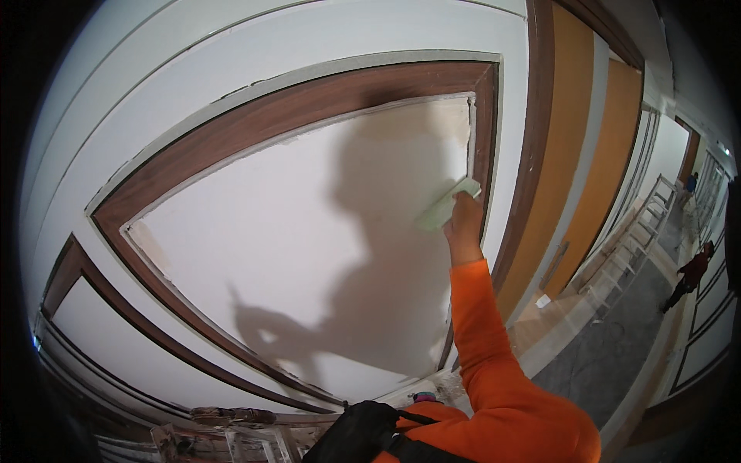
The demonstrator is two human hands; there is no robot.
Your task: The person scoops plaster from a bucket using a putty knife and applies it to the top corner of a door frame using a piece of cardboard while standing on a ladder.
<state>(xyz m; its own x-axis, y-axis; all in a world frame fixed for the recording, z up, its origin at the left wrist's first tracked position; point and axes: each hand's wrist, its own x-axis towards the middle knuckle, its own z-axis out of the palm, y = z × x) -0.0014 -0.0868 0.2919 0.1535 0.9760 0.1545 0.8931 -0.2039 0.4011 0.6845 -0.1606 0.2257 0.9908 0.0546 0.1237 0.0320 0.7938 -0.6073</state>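
Observation:
My right hand is closed round a flat pale green spreader, its arm in an orange sleeve reaching up from below. The spreader lies against or very close to the right side of a white wall panel; which of the two I cannot tell. A brown wooden frame surrounds the panel, and beige patches of filler show in its upper right and left corners. My shadow falls across the middle of the panel. My left hand is out of view.
Right of the panel stand orange-brown doors in a dark frame. A ladder leans in the corridor, with a person in dark red clothes beyond. At lower left are a paint-spattered ladder and dirty brushes or tools. A black bag hangs at my front.

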